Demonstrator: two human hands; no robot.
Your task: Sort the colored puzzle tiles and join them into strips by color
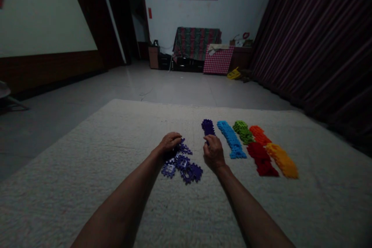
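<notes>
A loose pile of purple interlocking plastic tiles point(183, 162) with notched edges lies on the pale mat. My left hand point(171, 142) reaches over the far side of this pile, its fingers curled down around a purple tile point(185, 148). To the right, my right hand point(213, 150) is closed at the near end of a row of purple tiles point(207, 126), with a bit of purple between thumb and fingers. Beside that row runs a long row of light blue tiles point(231, 139). My left fingertips are partly hidden.
Further right on the mat point(116, 124) lie rows of green tiles point(243, 131), orange tiles point(259, 135), red tiles point(261, 159) and yellow tiles point(282, 160). Beyond the mat's far edge are a tiled floor, a low cabinet point(188, 64) and a dark curtain point(319, 38).
</notes>
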